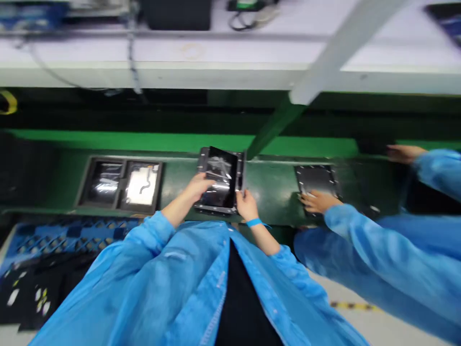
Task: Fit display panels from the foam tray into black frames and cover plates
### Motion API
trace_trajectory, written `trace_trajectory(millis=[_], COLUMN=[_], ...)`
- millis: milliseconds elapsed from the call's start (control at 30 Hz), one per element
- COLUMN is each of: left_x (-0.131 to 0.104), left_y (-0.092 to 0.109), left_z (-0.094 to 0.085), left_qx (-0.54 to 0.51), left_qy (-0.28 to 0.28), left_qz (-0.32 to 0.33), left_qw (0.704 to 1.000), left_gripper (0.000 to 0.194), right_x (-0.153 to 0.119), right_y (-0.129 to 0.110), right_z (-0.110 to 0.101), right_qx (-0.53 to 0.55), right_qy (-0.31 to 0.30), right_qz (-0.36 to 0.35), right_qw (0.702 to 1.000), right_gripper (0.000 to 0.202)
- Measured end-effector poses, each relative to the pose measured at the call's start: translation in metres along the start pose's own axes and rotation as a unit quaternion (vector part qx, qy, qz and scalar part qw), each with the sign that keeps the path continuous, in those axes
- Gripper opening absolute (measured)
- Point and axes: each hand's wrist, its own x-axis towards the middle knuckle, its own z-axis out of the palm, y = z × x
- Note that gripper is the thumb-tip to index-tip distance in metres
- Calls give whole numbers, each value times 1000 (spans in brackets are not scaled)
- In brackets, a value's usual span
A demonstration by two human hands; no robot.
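Note:
A glossy black screen panel (219, 178) lies slightly turned over a dark frame-like fixture (203, 158) on the green bench. My left hand (198, 187) grips the panel's left edge, thumb across its shiny face. At the lower right edge, my right hand (247, 206) pinches with thumb and fingers; whether it has the panel alone or the fixture's rim too is hard to see. A blue band (254, 222) circles my right wrist. Left of my hands, a dark two-compartment tray (123, 185) contains one glossy dark panel and one white-backed panel.
On the right, a co-worker's hand (319, 201) rests on another dark fixture (317, 178); the co-worker's other hand (406, 154) reaches farther back. A slanted post (306, 81) rises beyond the bench (180, 178). A blue crate (82, 235) and black items stand lower left.

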Motion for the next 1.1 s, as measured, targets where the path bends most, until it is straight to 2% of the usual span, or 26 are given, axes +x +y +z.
trace_trajectory(millis=[67,100,167,233,300,367,433,500,567,633,733,867,1000,1100], left_x=[-3,-6,-18,-40,-64,-82,-91,-91,-81,-66,-42,-24,-23,-22], left_y=[7,12,23,35,43,42,31,11,-12,-36,-67,-91,-96,-91], left_z=[-7,-19,-62,-124,-195,-262,-313,-346,-364,-373,-377,-377,-387,-396], left_qx=[2,-4,-9,47,168,296,400,476,522,538,522,503,490,489], left_qy=[-62,-72,-64,-24,61,177,289,381,432,444,424,389,392,367], left_qz=[6,14,47,117,209,236,202,131,45,-30,-89,-110,-155,-201], left_qw=[998,997,997,992,961,909,846,782,734,715,735,764,763,766], left_gripper=[17,17,22,29,34,34,36,42,48,49,48,38,27,26], right_x=[-1,-1,0,-1,-4,-6,-7,-7,-6,-7,-8,-10,-11,-9], right_y=[8,11,15,18,20,22,21,18,12,4,-7,-12,-9,-6], right_z=[-1,-2,-3,-5,-9,-11,-10,-8,-4,-1,3,4,6,8], right_qx=[-8,-11,-9,1,10,21,32,34,22,9,-3,-3,13,25], right_qy=[18,21,24,25,25,27,28,30,32,37,51,58,60,59], right_qz=[3,7,14,19,29,42,52,63,74,77,74,68,82,95], right_qw=[1000,1000,1000,1000,999,999,998,997,997,996,996,996,995,993], right_gripper=[53,56,61,63,63,63,63,63,65,66,65,64,66,66])
